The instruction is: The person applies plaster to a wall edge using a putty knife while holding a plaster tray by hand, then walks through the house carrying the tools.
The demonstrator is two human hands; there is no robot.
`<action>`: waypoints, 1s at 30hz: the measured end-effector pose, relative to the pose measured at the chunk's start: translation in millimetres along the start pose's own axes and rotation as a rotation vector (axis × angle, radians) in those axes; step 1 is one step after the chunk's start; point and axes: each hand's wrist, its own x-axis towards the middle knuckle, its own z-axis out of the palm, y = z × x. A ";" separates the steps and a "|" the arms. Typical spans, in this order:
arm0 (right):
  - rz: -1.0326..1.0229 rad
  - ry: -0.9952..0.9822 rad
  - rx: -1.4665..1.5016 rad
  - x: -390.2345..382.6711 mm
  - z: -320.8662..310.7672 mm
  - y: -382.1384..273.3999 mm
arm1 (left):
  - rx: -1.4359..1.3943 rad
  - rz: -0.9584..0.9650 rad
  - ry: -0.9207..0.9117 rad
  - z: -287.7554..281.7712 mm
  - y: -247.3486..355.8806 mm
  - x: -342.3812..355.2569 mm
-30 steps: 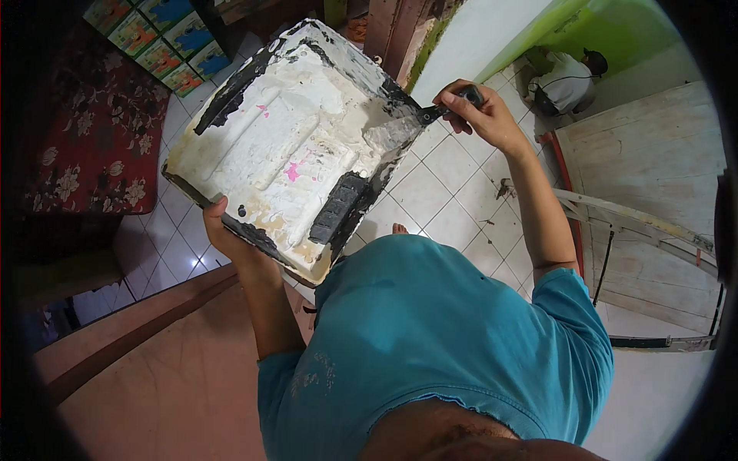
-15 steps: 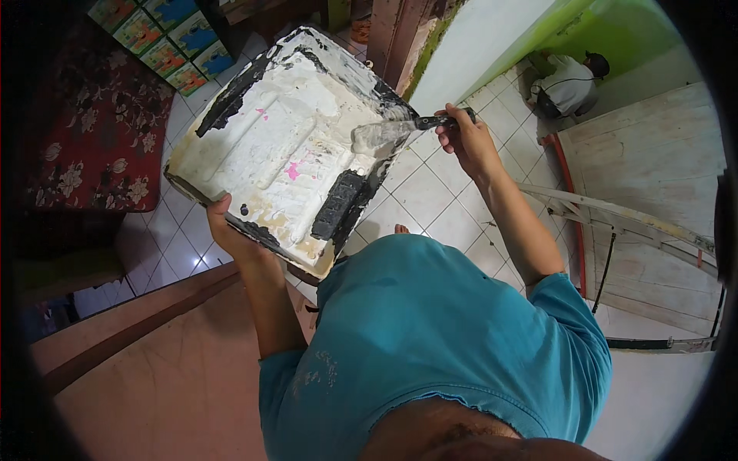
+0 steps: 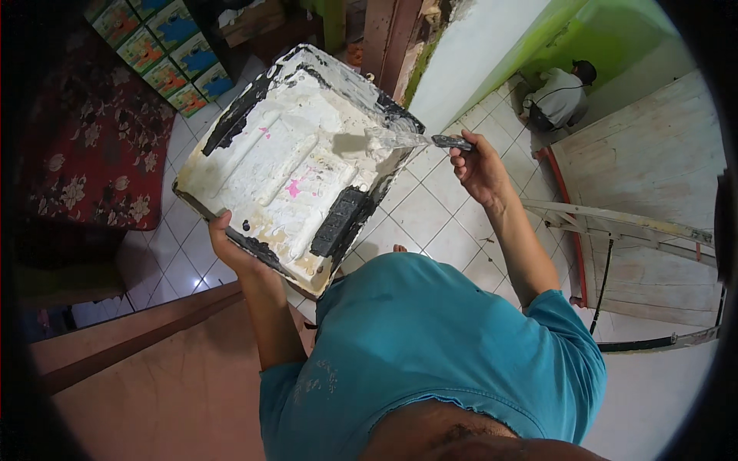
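A shallow rectangular tray (image 3: 223, 178), caked with white paste and black patches, is held out in front of my body. My left hand (image 3: 229, 244) grips its near left edge, the thumb over the rim and the fingers hidden underneath. In my right hand (image 3: 483, 170), closed around the black handle, is a putty knife (image 3: 452, 142). Its paste-smeared blade reaches over the tray's right side, and a shadow falls on the paste beside the blade tip. Pink spots and a thick black patch (image 3: 338, 223) mark the tray's inside.
A person (image 3: 559, 96) crouches by the green wall at the far right. A ladder (image 3: 623, 217) lies near a whitish wooden panel (image 3: 646, 184) on the right. To the left are a red floral cloth (image 3: 92, 169) and stacked picture boxes (image 3: 165, 54). White tiles cover the floor.
My right hand has drawn the putty knife to the right and up off the paste, its handle turning. The tray sits slightly lower in view, still in my left hand.
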 end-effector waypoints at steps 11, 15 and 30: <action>0.023 -0.008 0.083 -23.2 6.5 11.7 | 0.018 -0.011 0.042 0.6 2.1 -16.3; 0.004 0.008 0.085 -25.6 7.6 19.7 | 0.008 -0.030 0.046 -3.4 1.8 -12.1; 0.001 -0.050 -0.012 -47.1 7.4 13.9 | -0.008 -0.025 0.046 -3.1 7.4 -22.5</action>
